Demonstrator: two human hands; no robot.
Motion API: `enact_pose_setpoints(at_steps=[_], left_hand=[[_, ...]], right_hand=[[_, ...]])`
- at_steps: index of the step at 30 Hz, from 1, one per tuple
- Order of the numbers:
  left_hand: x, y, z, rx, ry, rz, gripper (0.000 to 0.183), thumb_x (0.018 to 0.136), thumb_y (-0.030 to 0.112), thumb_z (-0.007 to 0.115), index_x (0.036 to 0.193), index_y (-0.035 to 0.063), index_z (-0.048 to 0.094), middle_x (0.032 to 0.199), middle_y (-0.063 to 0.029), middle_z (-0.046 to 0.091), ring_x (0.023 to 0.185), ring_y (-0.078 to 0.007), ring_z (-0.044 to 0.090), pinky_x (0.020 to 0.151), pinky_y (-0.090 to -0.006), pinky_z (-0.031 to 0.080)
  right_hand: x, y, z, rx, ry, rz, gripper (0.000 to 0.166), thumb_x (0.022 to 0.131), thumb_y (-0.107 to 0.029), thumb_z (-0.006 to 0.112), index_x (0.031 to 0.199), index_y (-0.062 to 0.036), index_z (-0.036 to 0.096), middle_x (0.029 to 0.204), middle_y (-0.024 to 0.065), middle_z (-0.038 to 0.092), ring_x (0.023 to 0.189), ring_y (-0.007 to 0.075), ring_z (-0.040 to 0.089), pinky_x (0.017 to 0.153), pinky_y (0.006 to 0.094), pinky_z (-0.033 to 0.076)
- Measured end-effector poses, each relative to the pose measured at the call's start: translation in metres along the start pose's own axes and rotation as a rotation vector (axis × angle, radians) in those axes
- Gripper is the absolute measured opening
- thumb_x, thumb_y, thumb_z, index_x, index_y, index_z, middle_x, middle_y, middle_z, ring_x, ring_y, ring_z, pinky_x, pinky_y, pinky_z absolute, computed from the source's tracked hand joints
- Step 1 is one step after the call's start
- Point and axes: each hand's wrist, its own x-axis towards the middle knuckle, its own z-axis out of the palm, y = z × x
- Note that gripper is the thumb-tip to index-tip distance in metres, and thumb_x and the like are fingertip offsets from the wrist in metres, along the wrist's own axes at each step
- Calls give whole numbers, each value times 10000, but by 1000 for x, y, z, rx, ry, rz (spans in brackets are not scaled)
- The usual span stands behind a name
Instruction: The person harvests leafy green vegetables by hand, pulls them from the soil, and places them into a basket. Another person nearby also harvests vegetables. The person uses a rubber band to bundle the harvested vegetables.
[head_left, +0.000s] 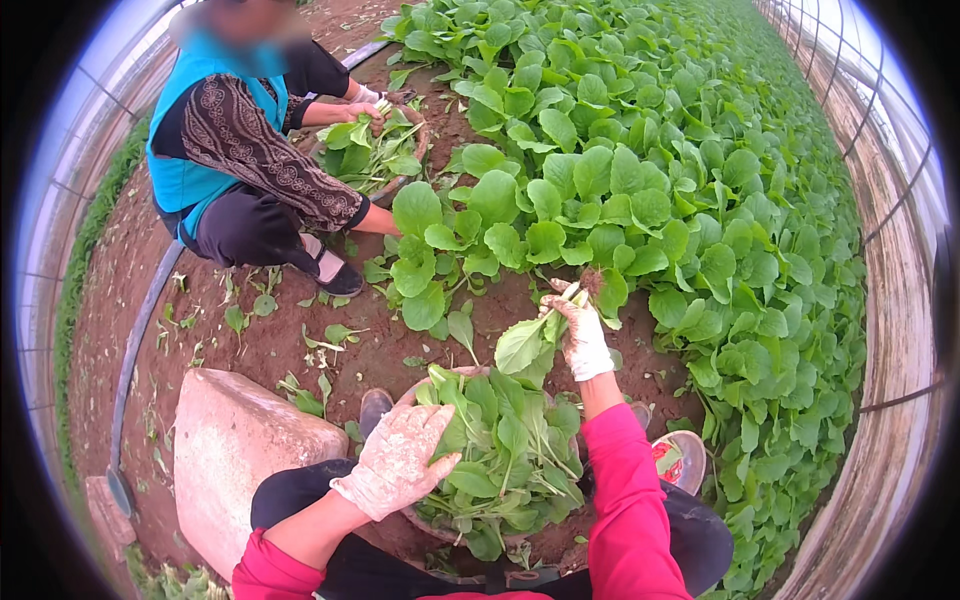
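Observation:
My right hand (585, 341), in a white, soil-stained glove, grips a small bunch of leafy greens (523, 346). Their soil-covered roots (592, 280) stick out beyond the fingers, and the leaves hang toward me. My left hand (405, 459), gloved and dirty too, is held palm down at the left side of a heap of picked greens (504, 450); it holds nothing, with the thumb spread away from the fingers. That heap fills a round basket (429, 531) between my legs, its rim mostly covered by leaves. Ahead, a dense bed of growing greens (637, 195) begins just past my right hand.
A co-worker in a blue vest (184, 142) crouches at the upper left, one hand among the plants, the other holding greens over a second basket (421, 139). A pale, dirty block (240, 450) stands left of me. A grey hose (142, 322) crosses the soil, where loose leaves lie.

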Motion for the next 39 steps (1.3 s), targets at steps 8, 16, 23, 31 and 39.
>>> enact_pose_setpoints(at_steps=[8,16,23,31,39], left_hand=[[23,-9,19,-848,85,-319,970,694,283,756,1395,-40,168,1319,-192,418,1232,-272,408,1030,-347,317],[1,9,54,-1241,-509,-636,327,823,235,640,1082,60,542,810,27,541,700,-68,494,631,-218,404],[4,29,7,-1212,-360,-948,298,842,353,612,959,81,576,686,28,500,609,-69,458,551,-224,375],[-9,13,-16,-1439,-132,-1207,298,900,259,568,1113,52,549,687,2,498,559,-79,481,506,-224,404],[26,-5,-22,-1550,335,-1154,363,839,54,543,1180,-14,439,892,-105,569,792,-178,564,768,-310,454]], right_hand=[[-150,-7,146,118,-134,144,217,867,-121,601,1051,-11,570,940,62,612,850,158,585,762,273,468],[-135,31,80,311,170,217,265,926,-261,523,1007,-19,593,589,-8,474,527,124,451,545,303,437],[-105,14,51,-830,-184,365,294,911,-277,522,939,-7,632,680,85,623,576,145,565,532,292,468],[-35,4,36,-1767,-894,207,502,825,-427,596,1043,25,586,939,203,620,927,344,591,841,405,457],[63,42,-12,-305,-113,687,383,901,-389,538,983,-17,583,878,107,655,776,143,616,621,308,502]])
